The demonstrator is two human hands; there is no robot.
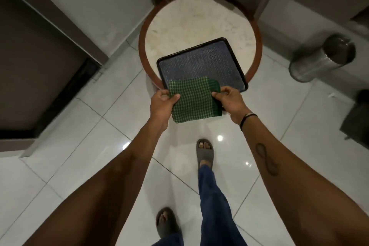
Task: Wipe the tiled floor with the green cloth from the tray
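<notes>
A green checked cloth (194, 99), folded into a square, hangs over the near edge of a dark square tray (201, 62). My left hand (162, 102) pinches the cloth's left edge and my right hand (228, 99) pinches its right edge, so both hold it just above the tray's front rim. The tray lies on a round white-topped table with a brown rim (199, 20). Glossy white floor tiles (119, 166) spread below, where my two feet in dark sandals stand.
A steel cylindrical bin (321, 58) stands at the right, with a dark box (357, 116) nearer beside it. Grey walls and a dark doorway (30, 66) close the left side. The table fills the space straight ahead.
</notes>
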